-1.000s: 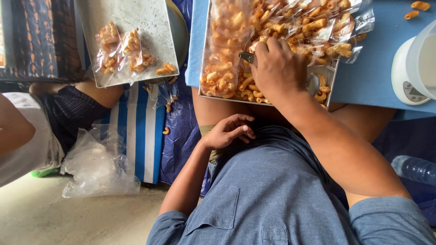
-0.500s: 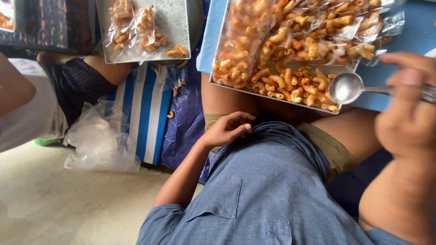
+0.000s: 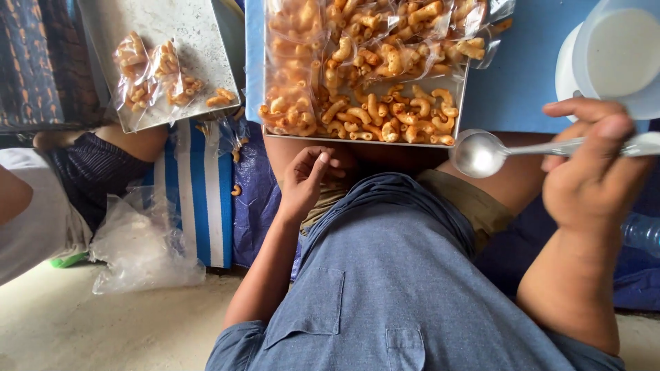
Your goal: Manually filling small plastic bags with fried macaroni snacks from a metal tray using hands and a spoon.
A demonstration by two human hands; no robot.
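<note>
My right hand (image 3: 591,168) grips the empty spoon (image 3: 481,153) at centre right, just below the tray (image 3: 462,103) of macaroni snacks (image 3: 385,113); I might knock its edge. My left hand (image 3: 306,182) rests loose, empty.

Blue table (image 3: 522,82) carries metal tray (image 3: 462,103) of orange curled snacks and white scale (image 3: 565,65). Concrete floor (image 3: 82,323) carries crumpled clear plastic bag (image 3: 141,247), blue tarp (image 3: 256,199).
</note>
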